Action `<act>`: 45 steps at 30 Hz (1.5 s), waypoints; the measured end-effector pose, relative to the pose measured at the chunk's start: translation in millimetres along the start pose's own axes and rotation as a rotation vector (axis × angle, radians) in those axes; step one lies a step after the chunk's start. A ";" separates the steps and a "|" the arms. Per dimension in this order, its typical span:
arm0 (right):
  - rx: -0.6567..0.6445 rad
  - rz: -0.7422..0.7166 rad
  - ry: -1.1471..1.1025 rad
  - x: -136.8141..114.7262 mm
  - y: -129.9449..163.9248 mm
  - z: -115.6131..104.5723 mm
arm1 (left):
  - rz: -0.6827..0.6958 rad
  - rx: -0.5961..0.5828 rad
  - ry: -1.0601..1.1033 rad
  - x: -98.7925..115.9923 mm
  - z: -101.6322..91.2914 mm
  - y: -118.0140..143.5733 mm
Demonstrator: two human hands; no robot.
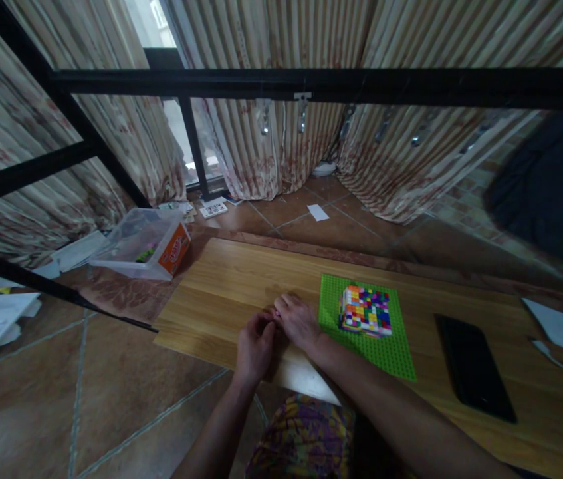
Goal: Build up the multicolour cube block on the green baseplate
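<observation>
Over the wooden board, my left hand [255,344] and my right hand [298,321] meet with their fingertips together. Both are closed in a pinch. A tiny pinkish spot shows between the fingers, too small to name, and the fingers hide most of it. Just right of my right hand lies a green building-brick baseplate [330,316]. On it stands a low block of multicoloured toy bricks [365,310], stacked in several layers.
A black tablet-like slab [475,367] rests on the wooden board [201,293] at the right, near a white cable [560,359]. Beyond the board's left end sits a clear plastic bin [126,263] with an orange label. A black metal bar [241,85] crosses ahead, before curtains.
</observation>
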State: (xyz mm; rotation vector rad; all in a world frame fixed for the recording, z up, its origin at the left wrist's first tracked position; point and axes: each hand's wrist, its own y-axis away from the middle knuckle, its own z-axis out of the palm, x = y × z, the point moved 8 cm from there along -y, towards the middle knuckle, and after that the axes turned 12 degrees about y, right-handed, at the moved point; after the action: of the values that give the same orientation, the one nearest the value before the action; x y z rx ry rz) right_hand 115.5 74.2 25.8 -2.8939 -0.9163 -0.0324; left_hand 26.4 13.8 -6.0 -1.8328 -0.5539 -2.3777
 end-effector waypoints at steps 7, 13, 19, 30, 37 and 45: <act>0.128 0.021 -0.034 1.2 -0.3 -1.1 | 0.042 -0.004 -0.068 5.0 0.3 -0.5; 0.203 0.125 -0.094 13.4 -7.1 1.9 | 0.036 0.020 -0.044 1.6 -3.7 -2.6; 0.255 0.210 -0.157 21.7 -8.9 -0.4 | -0.044 0.076 0.094 -0.8 -1.9 -3.1; 0.394 0.834 -1.301 76.1 1.4 19.1 | -0.146 0.107 0.365 -3.9 5.8 -0.5; 0.306 0.782 -1.602 18.1 7.0 -3.2 | -0.367 0.045 0.884 -1.8 34.2 6.5; 0.453 0.416 -1.192 -33.7 21.0 -49.4 | -0.360 0.044 1.042 -0.1 26.3 16.2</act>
State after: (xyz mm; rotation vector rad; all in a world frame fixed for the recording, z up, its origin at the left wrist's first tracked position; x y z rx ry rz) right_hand 100.6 32.5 71.1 -2.3938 -0.2523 1.7705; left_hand 55.2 7.5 3.3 -0.2924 -0.7861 -3.0133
